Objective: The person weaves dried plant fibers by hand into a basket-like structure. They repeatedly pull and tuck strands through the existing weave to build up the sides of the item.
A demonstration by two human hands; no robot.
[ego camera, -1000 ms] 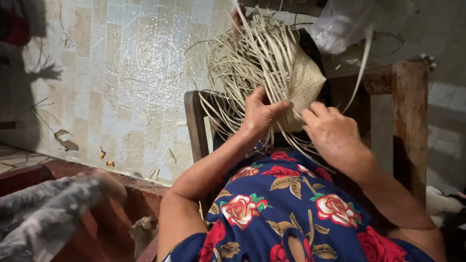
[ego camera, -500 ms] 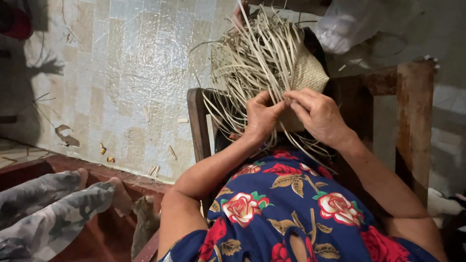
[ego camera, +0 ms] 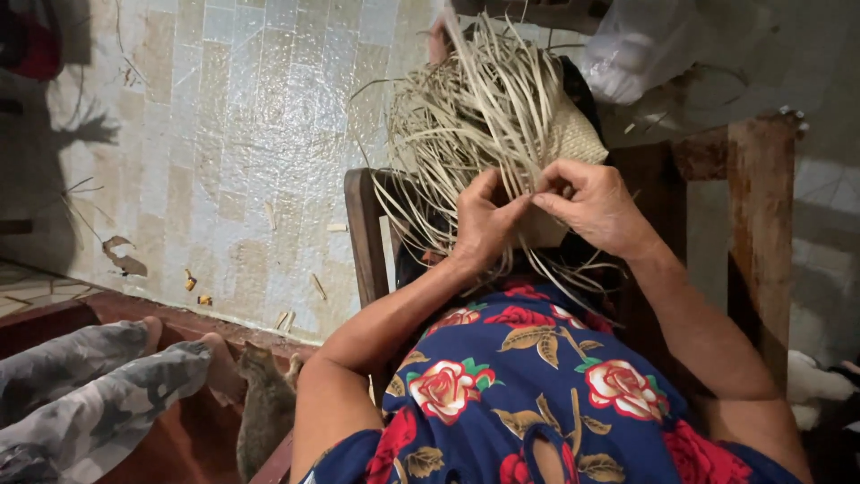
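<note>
Left hand (ego camera: pixel 484 224) and right hand (ego camera: pixel 596 208) meeting at centre, fingers pinched together on thin straw strands (ego camera: pixel 475 116) to keep the weave tight. Woven straw piece (ego camera: pixel 573 139) propped at 12 o'clock against wooden chair (ego camera: pixel 761 206). Clear plastic bag (ego camera: pixel 645 45) at 1 o'clock; no labels visible.

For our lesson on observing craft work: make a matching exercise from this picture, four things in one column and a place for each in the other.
1 straw weave
2 cat
3 plastic bag
4 camouflage trousers

A top right
B bottom left corner
C between both hands, top centre
D on the floor beside the person's left elbow

Pairs: 1-C, 2-D, 3-A, 4-B
</note>
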